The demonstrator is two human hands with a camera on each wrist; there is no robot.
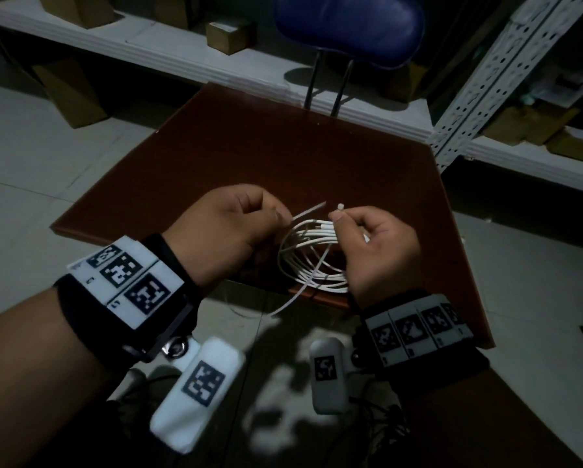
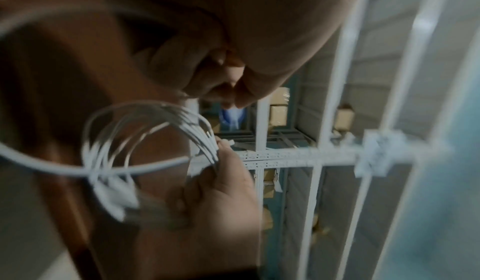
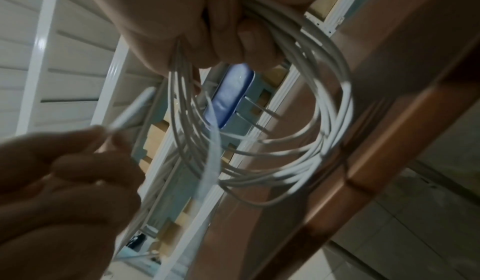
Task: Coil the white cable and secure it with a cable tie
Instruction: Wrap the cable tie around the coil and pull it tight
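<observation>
The white cable (image 1: 312,261) is wound into a coil of several loops, held over the near edge of the brown table (image 1: 215,146). My right hand (image 1: 337,217) grips the coil's top, and its thumb and forefinger pinch the head of the white cable tie (image 1: 340,207). My left hand (image 1: 278,215) pinches the tie's thin tail, whose tip points at the head with a small gap between them. In the right wrist view the coil (image 3: 322,132) hangs from the right hand (image 3: 233,29), and the tie strip (image 3: 213,157) crosses it towards the left hand (image 3: 103,134). One loose cable end (image 1: 283,307) droops below the table edge.
A blue chair (image 1: 347,25) stands behind the table. White metal shelving (image 1: 486,79) with cardboard boxes (image 1: 227,35) runs along the back and right. The floor around the table is pale tile (image 1: 30,157).
</observation>
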